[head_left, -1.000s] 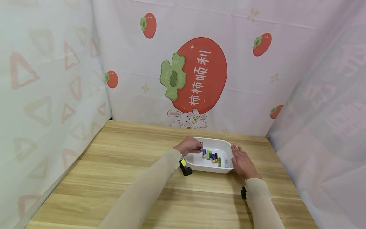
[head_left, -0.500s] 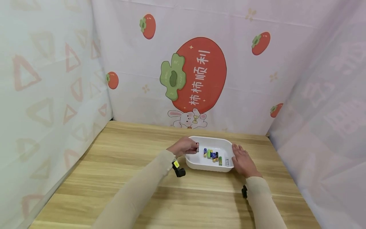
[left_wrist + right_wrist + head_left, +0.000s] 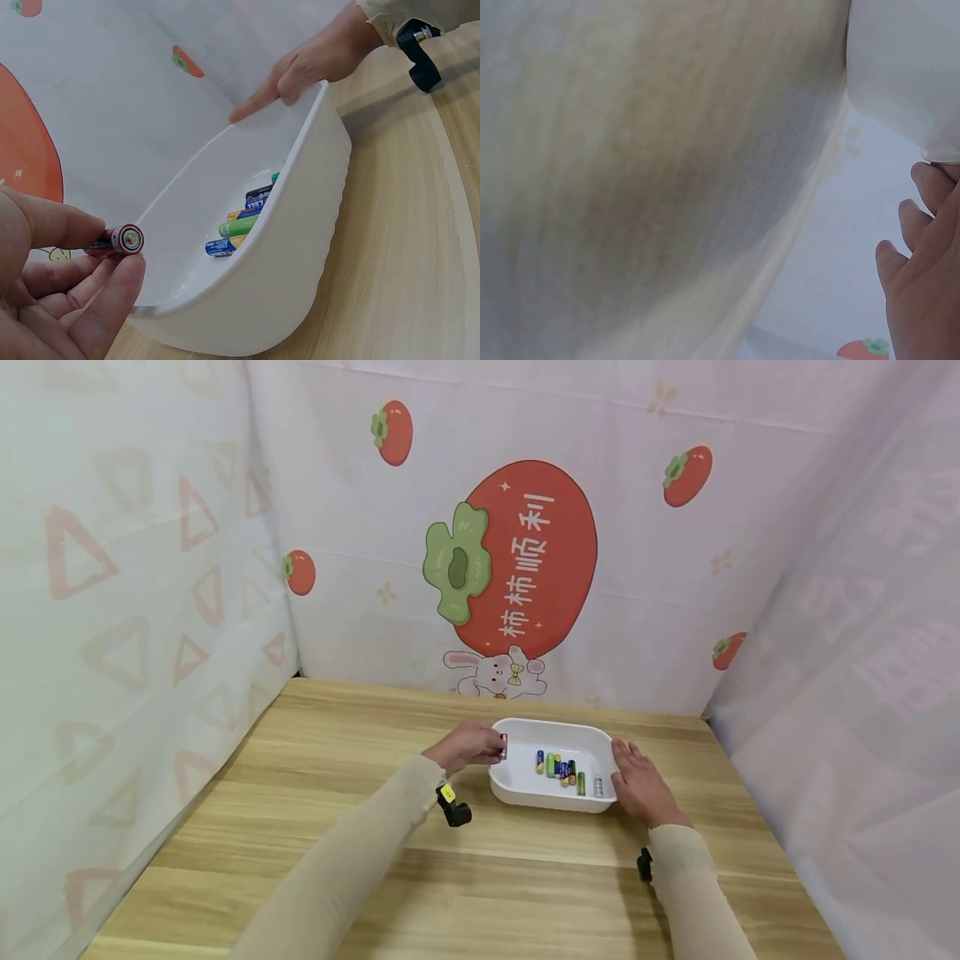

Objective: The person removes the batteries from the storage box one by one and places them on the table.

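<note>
My left hand (image 3: 467, 746) pinches a red and dark battery (image 3: 120, 240) with a silver end between thumb and fingers, as the left wrist view shows. It holds the battery by the left rim of a white plastic tray (image 3: 551, 798). My right hand (image 3: 643, 785) rests against the tray's right rim with its fingers extended. Inside the tray lie several batteries: a light green battery (image 3: 237, 226), a blue and orange battery (image 3: 222, 247), a darker green battery (image 3: 581, 783) and others close together. A pale, clear-looking piece (image 3: 597, 787) lies near the right end.
The tray stands on a wood-grain table (image 3: 360, 852), towards its back edge. Behind it hangs a printed cloth (image 3: 360, 643) with persimmons and a rabbit. Cloth also closes off the left and right sides. A small black camera (image 3: 454, 808) sits at the left wrist.
My left hand has drawn the battery leftward, from inside the tray to its left rim. The right hand stays at the right rim, and the other batteries lie as before.
</note>
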Motion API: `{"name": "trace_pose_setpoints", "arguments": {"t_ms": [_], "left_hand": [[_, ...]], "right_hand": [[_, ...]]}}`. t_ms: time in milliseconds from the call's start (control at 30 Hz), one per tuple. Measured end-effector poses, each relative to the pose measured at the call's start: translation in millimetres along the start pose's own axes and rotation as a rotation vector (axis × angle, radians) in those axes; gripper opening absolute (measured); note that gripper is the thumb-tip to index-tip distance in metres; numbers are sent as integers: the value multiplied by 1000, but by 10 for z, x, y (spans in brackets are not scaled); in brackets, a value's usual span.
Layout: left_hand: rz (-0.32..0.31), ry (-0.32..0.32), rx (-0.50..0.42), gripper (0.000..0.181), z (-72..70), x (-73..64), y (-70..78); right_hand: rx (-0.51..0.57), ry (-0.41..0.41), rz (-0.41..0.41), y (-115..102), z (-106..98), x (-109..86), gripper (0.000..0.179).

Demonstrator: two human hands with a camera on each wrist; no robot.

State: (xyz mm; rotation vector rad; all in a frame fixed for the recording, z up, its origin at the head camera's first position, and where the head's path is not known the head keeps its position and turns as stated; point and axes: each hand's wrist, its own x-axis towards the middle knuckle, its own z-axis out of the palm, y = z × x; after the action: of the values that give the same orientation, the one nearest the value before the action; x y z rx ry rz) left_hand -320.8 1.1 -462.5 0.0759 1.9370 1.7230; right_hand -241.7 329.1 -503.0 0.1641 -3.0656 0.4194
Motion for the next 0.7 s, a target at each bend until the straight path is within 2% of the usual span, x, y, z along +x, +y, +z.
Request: {"name": "trace_pose_setpoints", "arguments": {"t_ms": [400,700], "left_hand": [[8,14,-17,28,-210,-32,-99],[18,41,-27,17,-385,-20,-211]], "right_hand": [[6,-6,9,9,9,-12,59],[7,-11,12,0,2,6,59]]}}
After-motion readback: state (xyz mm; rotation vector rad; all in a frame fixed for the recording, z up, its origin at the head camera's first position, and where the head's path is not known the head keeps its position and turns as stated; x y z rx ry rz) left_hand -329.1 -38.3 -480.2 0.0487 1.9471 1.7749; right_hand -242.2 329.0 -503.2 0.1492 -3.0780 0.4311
